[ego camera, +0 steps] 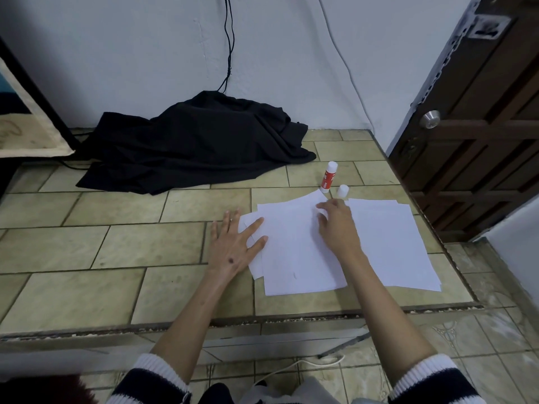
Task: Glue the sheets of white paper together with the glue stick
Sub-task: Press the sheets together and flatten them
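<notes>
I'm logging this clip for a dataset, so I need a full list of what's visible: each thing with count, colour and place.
paper under the hands: several overlapping sheets, white, table centre-right
paper stack: one, white, right of them
glue stick: one, red and white, upright beyond the sheets
cap: one, white, beside the glue stick
cloth: one, black, heaped at the wall
table: one, beige tiled
door: one, brown, right
cables: black and white, on the wall
left hand: flat, fingers on sheet edges
right hand: resting on the sheets
</notes>
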